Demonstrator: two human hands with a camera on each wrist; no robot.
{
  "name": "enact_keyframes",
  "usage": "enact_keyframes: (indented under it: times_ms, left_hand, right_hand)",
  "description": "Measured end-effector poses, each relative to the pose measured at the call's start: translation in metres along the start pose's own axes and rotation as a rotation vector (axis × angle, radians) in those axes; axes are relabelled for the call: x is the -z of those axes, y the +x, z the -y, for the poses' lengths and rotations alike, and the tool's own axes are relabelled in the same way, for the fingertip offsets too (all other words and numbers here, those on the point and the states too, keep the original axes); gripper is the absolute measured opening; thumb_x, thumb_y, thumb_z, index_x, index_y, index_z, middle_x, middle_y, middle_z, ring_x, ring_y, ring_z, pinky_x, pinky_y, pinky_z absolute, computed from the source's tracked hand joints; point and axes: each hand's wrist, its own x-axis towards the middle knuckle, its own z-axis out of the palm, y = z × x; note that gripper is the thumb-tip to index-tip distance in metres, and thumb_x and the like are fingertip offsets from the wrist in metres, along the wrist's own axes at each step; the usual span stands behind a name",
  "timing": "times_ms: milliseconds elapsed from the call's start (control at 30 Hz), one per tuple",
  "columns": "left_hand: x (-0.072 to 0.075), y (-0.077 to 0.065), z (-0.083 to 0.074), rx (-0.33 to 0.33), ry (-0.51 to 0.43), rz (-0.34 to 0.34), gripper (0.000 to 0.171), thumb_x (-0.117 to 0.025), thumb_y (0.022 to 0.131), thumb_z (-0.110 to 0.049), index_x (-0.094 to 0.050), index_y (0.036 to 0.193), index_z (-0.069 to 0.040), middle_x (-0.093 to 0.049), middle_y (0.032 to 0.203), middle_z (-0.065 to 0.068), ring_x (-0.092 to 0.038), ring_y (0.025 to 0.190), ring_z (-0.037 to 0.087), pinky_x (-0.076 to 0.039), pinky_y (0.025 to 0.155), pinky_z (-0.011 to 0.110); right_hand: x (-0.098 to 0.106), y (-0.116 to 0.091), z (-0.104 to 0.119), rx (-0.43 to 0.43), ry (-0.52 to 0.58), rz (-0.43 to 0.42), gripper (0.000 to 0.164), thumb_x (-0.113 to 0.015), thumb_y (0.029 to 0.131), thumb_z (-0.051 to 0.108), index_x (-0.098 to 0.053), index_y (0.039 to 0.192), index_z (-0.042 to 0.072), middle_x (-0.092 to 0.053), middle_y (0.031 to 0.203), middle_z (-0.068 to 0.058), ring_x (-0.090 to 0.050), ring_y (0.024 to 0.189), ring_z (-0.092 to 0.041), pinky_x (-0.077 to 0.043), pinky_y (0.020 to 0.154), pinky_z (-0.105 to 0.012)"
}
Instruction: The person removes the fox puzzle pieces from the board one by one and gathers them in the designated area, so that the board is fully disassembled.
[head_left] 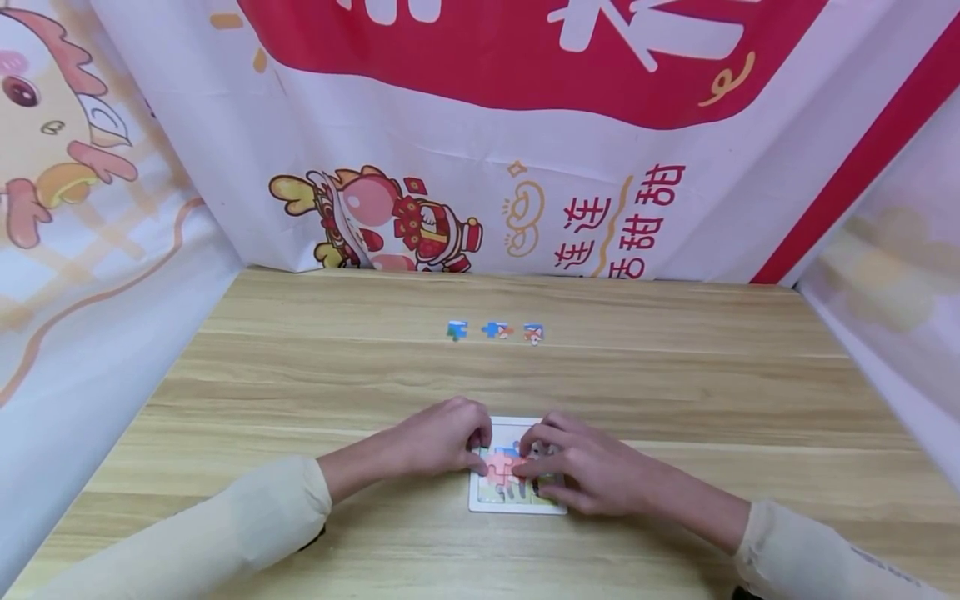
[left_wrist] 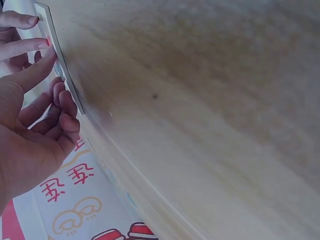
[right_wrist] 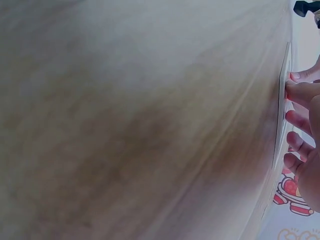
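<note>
A jigsaw puzzle [head_left: 495, 492] lies in a white frame tray [head_left: 517, 509] near the front middle of the table, its joined pieces showing pink, blue and pale green. At the left edge of the tray my left hand [head_left: 446, 437] touches the puzzle with its thumb, the other fingers loosely bent beside it. My right hand [head_left: 588, 467] reaches over the right side with spread fingers, the index fingertip on the pink pieces. It hides part of the picture. In the left wrist view the left thumb [left_wrist: 37, 70] extends to the tray's surface, close to the right hand's fingers.
Beyond the tray three loose puzzle pieces lie in a row: a blue and green one [head_left: 457, 330], a blue and orange one [head_left: 496, 330] and another with an orange figure [head_left: 533, 334]. Printed cloth [head_left: 465, 133] hangs at the back and sides of the wooden table [head_left: 300, 375].
</note>
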Motion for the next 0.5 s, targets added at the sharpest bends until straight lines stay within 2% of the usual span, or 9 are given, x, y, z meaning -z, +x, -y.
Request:
enact_keyframes:
  times_ms: [233,500]
  left_hand:
    - [0.0007,0.0004,-0.0012,0.033,-0.079,0.006,0.025,-0.088,0.082,-0.012,-0.064,0.081,-0.013,-0.06,0.076,-0.002,-0.053,0.069,0.01,-0.047,0.062,0.023]
    - [-0.0003,0.0021,0.0012,0.017,-0.125,0.007,0.026,-0.089,0.081,-0.011,-0.063,0.08,-0.011,-0.06,0.074,-0.003,-0.053,0.067,0.008,-0.047,0.06,0.021]
  right_hand:
    - [0.0003,-0.0004,0.0004,-0.023,0.031,0.012,0.029,-0.075,0.095,0.024,-0.076,0.125,0.024,-0.063,0.124,0.004,-0.051,0.11,-0.014,-0.05,0.091,-0.031]
    - [-0.0001,-0.0015,0.002,-0.038,0.062,0.012,0.031,-0.074,0.097,0.023,-0.075,0.127,0.022,-0.063,0.121,0.005,-0.052,0.108,-0.013,-0.05,0.089,-0.029]
